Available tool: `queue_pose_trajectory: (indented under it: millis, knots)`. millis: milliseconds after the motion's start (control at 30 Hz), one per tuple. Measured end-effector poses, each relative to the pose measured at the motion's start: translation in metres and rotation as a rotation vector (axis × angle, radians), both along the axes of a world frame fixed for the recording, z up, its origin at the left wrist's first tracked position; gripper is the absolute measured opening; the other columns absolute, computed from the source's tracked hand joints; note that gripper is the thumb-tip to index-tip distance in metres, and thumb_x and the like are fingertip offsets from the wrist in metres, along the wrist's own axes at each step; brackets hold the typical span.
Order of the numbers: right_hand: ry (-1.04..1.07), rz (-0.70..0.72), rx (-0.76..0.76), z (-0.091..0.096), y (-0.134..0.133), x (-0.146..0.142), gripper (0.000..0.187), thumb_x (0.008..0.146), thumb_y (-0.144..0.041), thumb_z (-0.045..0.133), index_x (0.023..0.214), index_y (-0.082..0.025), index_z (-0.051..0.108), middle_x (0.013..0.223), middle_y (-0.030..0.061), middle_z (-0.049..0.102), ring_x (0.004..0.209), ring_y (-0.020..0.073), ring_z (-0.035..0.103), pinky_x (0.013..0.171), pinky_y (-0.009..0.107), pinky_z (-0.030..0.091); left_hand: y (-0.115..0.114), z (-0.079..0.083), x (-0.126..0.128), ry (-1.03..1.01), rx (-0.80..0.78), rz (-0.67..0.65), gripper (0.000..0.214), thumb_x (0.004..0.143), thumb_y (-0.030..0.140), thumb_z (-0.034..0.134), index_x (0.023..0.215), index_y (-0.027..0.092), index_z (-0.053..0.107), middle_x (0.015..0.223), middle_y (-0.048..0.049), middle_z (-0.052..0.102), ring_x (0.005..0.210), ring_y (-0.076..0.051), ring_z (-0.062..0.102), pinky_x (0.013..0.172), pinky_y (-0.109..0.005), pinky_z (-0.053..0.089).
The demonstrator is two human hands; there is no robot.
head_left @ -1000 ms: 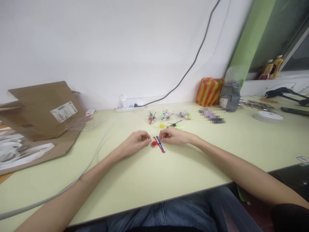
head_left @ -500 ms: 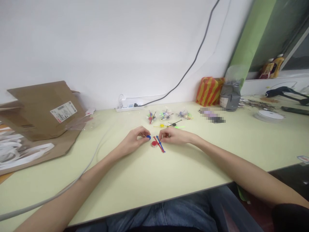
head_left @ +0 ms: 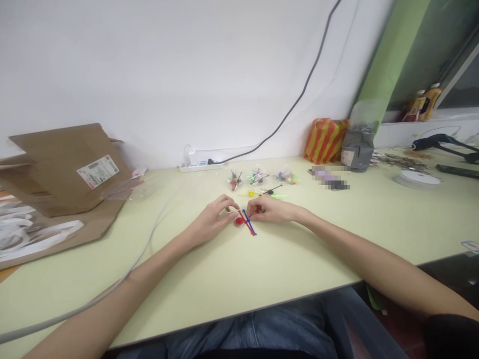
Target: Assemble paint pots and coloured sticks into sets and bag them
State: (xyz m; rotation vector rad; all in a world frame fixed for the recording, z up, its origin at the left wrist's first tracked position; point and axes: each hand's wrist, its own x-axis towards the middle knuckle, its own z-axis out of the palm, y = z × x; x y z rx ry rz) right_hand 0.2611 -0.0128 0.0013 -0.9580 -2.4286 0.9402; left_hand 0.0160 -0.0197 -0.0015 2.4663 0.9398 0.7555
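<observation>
My left hand (head_left: 212, 219) is at the middle of the table, thumb and index finger apart, fingertips at a small red disc (head_left: 239, 222) and the upper end of a thin red stick (head_left: 247, 226). I see nothing held in it. Beside the red stick lies a blue stick (head_left: 246, 217) with a pointed, arrow-like end. My right hand (head_left: 265, 209) rests just right of these sticks, its fingers curled and pinched together near the blue one. What its fingertips hold, if anything, is hidden. The small blue disc seen earlier is out of sight.
Behind the hands lie a yellow piece (head_left: 251, 193), a black piece (head_left: 270, 192) and small clear bags of coloured parts (head_left: 258, 177). A cardboard box (head_left: 63, 174) and a grey cable (head_left: 145, 244) are at left. A power strip (head_left: 200, 168) sits against the wall; a white spool (head_left: 417, 179) is at right.
My left hand has moved slightly right to the red disc and stick, its fingers spreading. The blue disc it held no longer shows. My right hand has barely moved.
</observation>
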Motion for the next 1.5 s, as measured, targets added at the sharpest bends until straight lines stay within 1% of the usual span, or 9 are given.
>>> queue_pose_trajectory:
  millis: [233,333,533,767,900,1033,1300,1433,1500]
  knots:
    - [-0.010,0.006,0.005,-0.001,0.000,-0.001,0.007,0.086,-0.023,0.063,0.086,-0.016,0.063,0.077,-0.0003,0.060,0.067,0.0122,0.051,0.061,0.023,0.039,-0.001,-0.007,0.003,0.013,0.001,0.008,0.024,0.090,0.041,0.065,0.108,0.025,0.069,0.107,-0.0047,0.058,0.094,-0.018,0.063,0.083,-0.032,0.052]
    - [-0.016,0.004,0.011,-0.001,0.000,-0.001,0.010,0.087,-0.025,0.063,0.083,-0.016,0.061,0.077,-0.0003,0.059,0.067,0.0121,0.051,0.060,0.023,0.038,-0.002,-0.008,0.004,0.000,-0.011,-0.002,0.021,0.091,0.038,0.064,0.106,0.025,0.069,0.107,-0.0048,0.059,0.094,-0.018,0.063,0.083,-0.031,0.052]
    - [-0.031,0.006,0.014,0.000,-0.001,-0.001,0.011,0.086,-0.025,0.063,0.081,-0.016,0.060,0.077,-0.0002,0.060,0.066,0.0117,0.051,0.059,0.023,0.037,-0.003,-0.003,0.005,-0.035,-0.026,-0.105,0.016,0.094,0.030,0.058,0.096,0.023,0.071,0.109,-0.0058,0.062,0.099,-0.018,0.063,0.094,-0.034,0.050]
    - [-0.017,0.012,0.015,-0.001,-0.004,-0.004,0.010,0.087,-0.025,0.063,0.082,-0.016,0.061,0.071,-0.0022,0.055,0.062,0.0109,0.048,0.056,0.023,0.036,-0.003,0.005,0.002,-0.036,-0.092,-0.196,0.018,0.094,0.027,0.055,0.097,0.021,0.072,0.117,-0.0078,0.065,0.107,-0.020,0.063,0.100,-0.038,0.050]
    - [-0.025,0.001,0.027,-0.001,-0.005,-0.005,0.008,0.086,-0.021,0.062,0.079,-0.016,0.060,0.071,-0.0021,0.056,0.061,0.0107,0.046,0.056,0.023,0.035,-0.002,0.005,0.001,-0.043,-0.113,-0.197,0.019,0.094,0.029,0.055,0.098,0.022,0.072,0.119,-0.0091,0.067,0.109,-0.022,0.063,0.100,-0.040,0.050]
    - [-0.015,0.012,0.020,0.001,-0.005,-0.004,0.002,0.085,-0.019,0.062,0.085,-0.016,0.062,0.071,-0.0022,0.056,0.063,0.0114,0.048,0.057,0.023,0.036,-0.002,0.005,0.001,-0.046,-0.112,-0.194,0.018,0.094,0.028,0.056,0.098,0.021,0.072,0.118,-0.0091,0.067,0.108,-0.021,0.064,0.099,-0.039,0.051]
    - [0.003,0.013,0.026,0.001,-0.007,-0.006,0.006,0.085,-0.019,0.062,0.081,-0.017,0.059,0.070,-0.0029,0.055,0.062,0.0109,0.047,0.056,0.023,0.035,0.000,0.001,0.002,-0.054,-0.070,-0.197,0.016,0.093,0.029,0.058,0.097,0.021,0.071,0.116,-0.0090,0.065,0.108,-0.020,0.063,0.100,-0.038,0.050]
    - [-0.005,0.025,0.040,0.000,-0.004,-0.004,0.005,0.086,-0.020,0.061,0.083,-0.016,0.060,0.074,-0.0012,0.059,0.064,0.0118,0.050,0.059,0.023,0.037,-0.002,0.002,0.003,-0.059,-0.087,-0.169,0.015,0.092,0.030,0.059,0.098,0.021,0.070,0.116,-0.0093,0.065,0.106,-0.021,0.063,0.100,-0.039,0.051]
    - [0.014,-0.012,0.089,-0.002,0.001,-0.001,0.005,0.087,-0.019,0.059,0.085,-0.016,0.062,0.078,0.0007,0.062,0.069,0.0132,0.054,0.063,0.024,0.040,-0.004,0.003,0.003,-0.063,-0.087,-0.149,0.017,0.091,0.031,0.059,0.101,0.022,0.070,0.119,-0.0094,0.065,0.107,-0.021,0.063,0.101,-0.040,0.050]
